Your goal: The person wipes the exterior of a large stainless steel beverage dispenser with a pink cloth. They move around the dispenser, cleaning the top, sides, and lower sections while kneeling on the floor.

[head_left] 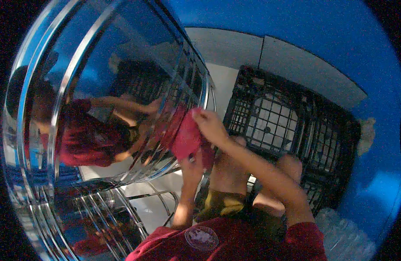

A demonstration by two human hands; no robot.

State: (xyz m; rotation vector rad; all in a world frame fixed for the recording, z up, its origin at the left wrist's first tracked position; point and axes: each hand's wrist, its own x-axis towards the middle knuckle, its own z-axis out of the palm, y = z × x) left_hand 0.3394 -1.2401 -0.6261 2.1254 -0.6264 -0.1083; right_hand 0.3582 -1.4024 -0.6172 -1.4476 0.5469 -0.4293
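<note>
A red cloth (186, 138) is stretched between my two hands, close beside a shiny steel-and-glass cabinet (135, 65). My right hand (208, 125) pinches its upper right edge between thumb and fingers. At the lower edge, my left hand (192, 167) is closed on the cloth, with some fingers hidden behind it. The left side of the cloth lies close to the metal trim; whether it touches the trim I cannot tell. My arms and the cloth are reflected in the glossy panel.
Black plastic grid pallets (270, 117) lie on the floor ahead and to the right, against a grey skirting (309, 65) below a blue wall (305, 17). Clear plastic wrap (344, 235) sits at lower right. My bent knees are between the cabinet and pallets. Metal tubing (161, 195) stands low on the left.
</note>
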